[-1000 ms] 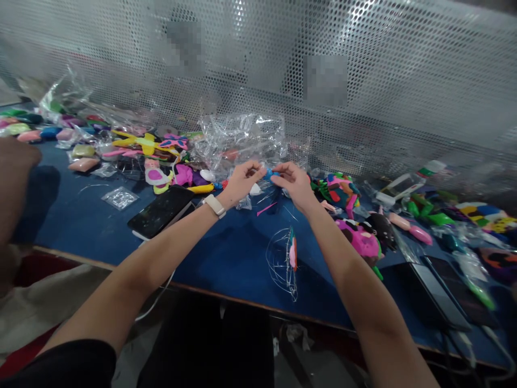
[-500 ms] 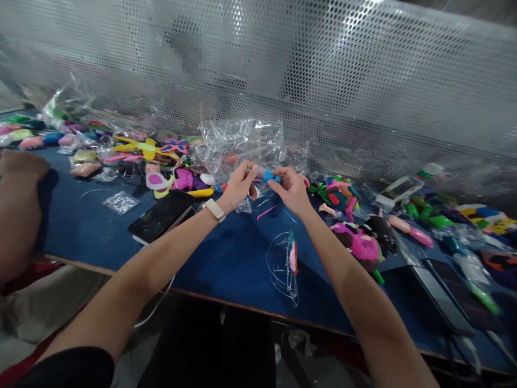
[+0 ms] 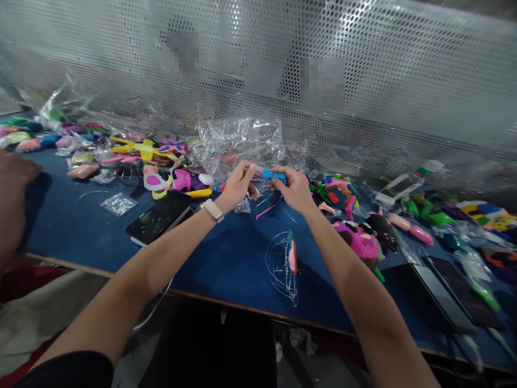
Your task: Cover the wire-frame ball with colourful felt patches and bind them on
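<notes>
Over the middle of the table my left hand point(image 3: 239, 186) and my right hand point(image 3: 294, 189) face each other. A soft blue piece, seemingly modelling clay point(image 3: 273, 174), lies between them. My right fingers are closed round its right end. My left thumb and fingers are pinched beside its left end, on what may be clear wrapping; that part is too small to tell. Below my hands lies a thin pink strip point(image 3: 265, 211). Nearer me on the table stands a round wire frame point(image 3: 278, 269) with a pink, orange and teal piece attached.
A black phone point(image 3: 159, 216) lies left of my forearm. Coloured clay packets point(image 3: 83, 171) and crumpled clear plastic point(image 3: 242, 140) line the back. Right are a pink figure point(image 3: 359, 240) and phones point(image 3: 440, 296) with cables. Another person's hand point(image 3: 18, 167) rests at far left.
The blue piece now looks longer and flatter, with more of it showing along my right fingers. My right-hand fingers have shifted their grip. The other person's hand has moved slightly left.
</notes>
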`<action>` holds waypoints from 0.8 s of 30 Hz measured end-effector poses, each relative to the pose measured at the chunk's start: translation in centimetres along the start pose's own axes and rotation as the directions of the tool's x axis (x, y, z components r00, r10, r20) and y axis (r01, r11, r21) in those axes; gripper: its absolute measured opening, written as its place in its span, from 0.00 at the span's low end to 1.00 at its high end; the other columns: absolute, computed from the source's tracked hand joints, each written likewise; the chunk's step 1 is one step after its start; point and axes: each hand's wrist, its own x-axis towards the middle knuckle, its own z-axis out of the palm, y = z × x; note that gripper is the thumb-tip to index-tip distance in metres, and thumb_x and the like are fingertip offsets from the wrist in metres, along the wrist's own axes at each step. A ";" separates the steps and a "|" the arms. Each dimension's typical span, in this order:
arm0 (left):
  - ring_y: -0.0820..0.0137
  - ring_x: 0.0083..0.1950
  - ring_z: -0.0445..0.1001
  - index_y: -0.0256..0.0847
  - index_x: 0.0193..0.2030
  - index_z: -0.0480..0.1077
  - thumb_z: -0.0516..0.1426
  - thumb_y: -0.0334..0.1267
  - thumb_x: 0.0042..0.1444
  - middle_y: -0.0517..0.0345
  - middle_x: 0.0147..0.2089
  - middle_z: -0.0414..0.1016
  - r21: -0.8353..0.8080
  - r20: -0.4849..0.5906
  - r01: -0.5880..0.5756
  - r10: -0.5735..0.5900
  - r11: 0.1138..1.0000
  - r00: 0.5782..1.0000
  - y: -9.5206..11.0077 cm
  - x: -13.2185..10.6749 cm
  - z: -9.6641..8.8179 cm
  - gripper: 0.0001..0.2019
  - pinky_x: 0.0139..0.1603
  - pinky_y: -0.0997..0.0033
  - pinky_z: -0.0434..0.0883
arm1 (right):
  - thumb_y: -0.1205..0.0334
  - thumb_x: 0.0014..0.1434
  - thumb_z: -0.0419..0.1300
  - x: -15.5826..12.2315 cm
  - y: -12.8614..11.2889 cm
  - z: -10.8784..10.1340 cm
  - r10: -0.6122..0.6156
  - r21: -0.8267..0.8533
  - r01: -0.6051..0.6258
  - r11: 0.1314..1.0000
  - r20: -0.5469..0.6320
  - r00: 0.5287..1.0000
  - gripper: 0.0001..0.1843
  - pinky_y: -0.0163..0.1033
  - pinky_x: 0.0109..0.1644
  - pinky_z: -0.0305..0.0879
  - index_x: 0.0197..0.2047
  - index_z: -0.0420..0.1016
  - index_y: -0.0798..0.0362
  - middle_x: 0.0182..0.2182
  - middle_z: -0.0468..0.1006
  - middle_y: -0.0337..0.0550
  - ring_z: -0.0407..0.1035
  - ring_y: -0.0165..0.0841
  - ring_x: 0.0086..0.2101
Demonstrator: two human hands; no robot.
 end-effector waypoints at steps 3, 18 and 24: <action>0.67 0.22 0.76 0.48 0.48 0.63 0.61 0.69 0.71 0.64 0.29 0.70 -0.024 -0.018 0.041 -0.041 0.999 0.999 0.0 0.0 -0.1 0.26 0.26 0.65 0.69 | 0.46 0.64 0.72 0.2 0.3 -0.2 0.069 0.068 -0.067 0.995 -0.028 0.997 0.16 0.50 0.41 0.80 0.50 0.82 0.44 0.28 0.83 0.37 0.79 0.39 0.30; 0.76 0.17 0.72 0.47 0.31 0.58 0.69 0.45 0.57 0.73 0.20 0.63 -0.113 -0.076 0.001 -0.009 0.994 0.997 1.3 -1.0 1.0 0.21 0.19 0.75 0.67 | 0.43 0.46 0.86 -0.1 -0.7 0.8 0.246 0.412 -0.212 0.886 -0.031 0.969 0.28 0.40 0.38 0.82 0.31 0.73 0.46 0.30 0.84 0.38 0.84 0.36 0.35; 0.76 0.18 0.74 0.47 0.37 0.55 0.67 0.46 0.63 0.74 0.24 0.62 -0.116 0.026 0.089 -0.087 0.989 0.996 1.9 -1.0 0.7 0.22 0.19 0.77 0.63 | 0.56 0.51 0.82 0.0 -0.2 -0.1 0.298 0.429 -0.262 0.865 -0.018 0.954 0.22 0.41 0.45 0.86 0.40 0.74 0.45 0.33 0.85 0.33 0.85 0.33 0.36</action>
